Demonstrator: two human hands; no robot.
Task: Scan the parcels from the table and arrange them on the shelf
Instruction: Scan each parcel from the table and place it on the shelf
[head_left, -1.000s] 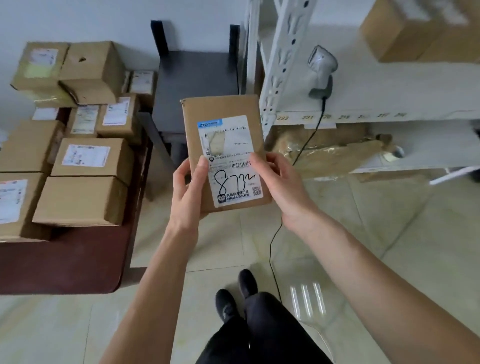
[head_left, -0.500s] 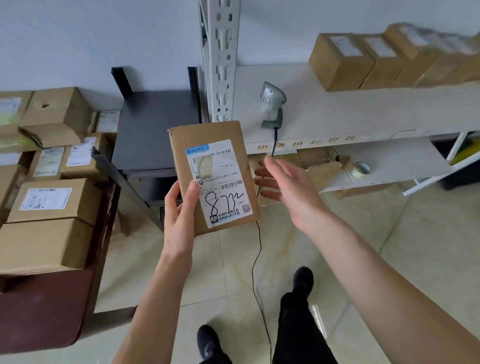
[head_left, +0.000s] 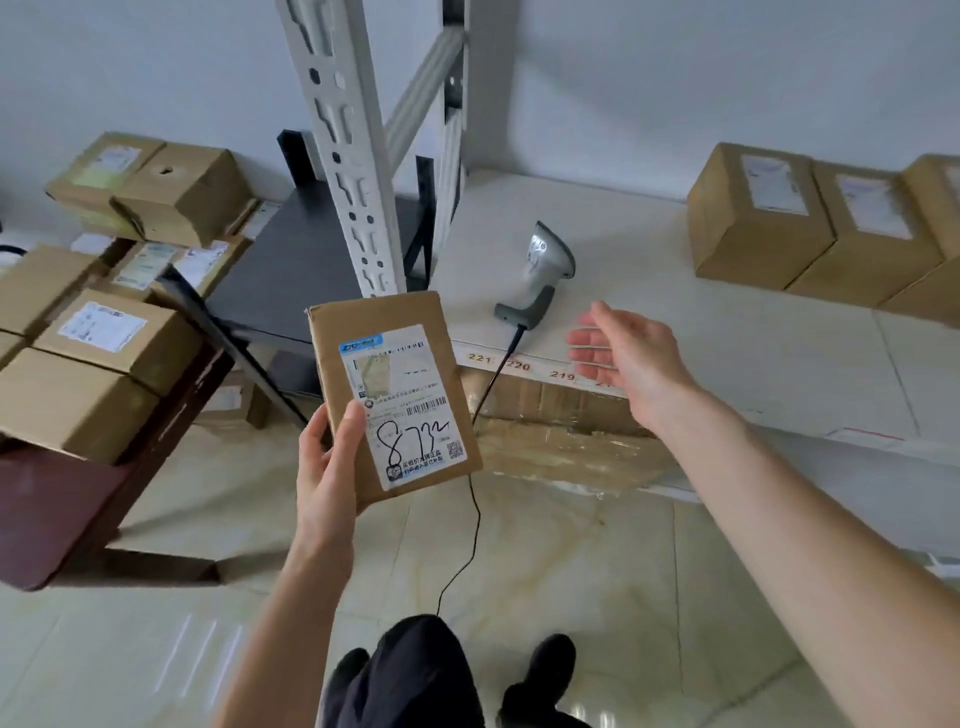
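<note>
Here, the left hand (head_left: 324, 478) is gripping a labelled parcel (head_left: 392, 395) upright, while the right hand (head_left: 626, 353) is hovering open and empty near the scanner (head_left: 540, 270) on the shelf (head_left: 727, 332).

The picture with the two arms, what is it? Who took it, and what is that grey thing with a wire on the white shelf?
A person took it with a camera worn on the head, looking down, so you see their own arms and feet. The left hand holds a flat brown parcel with a white label that has 8732 written on it. The right hand is open and holds nothing; it hovers near the barcode scanner, the grey thing with a wire. It lies on the white shelf, and it reads the stripes on labels. Three cardboard boxes stand in a row further right on that shelf. On the left, the dark table carries more parcels.
</note>
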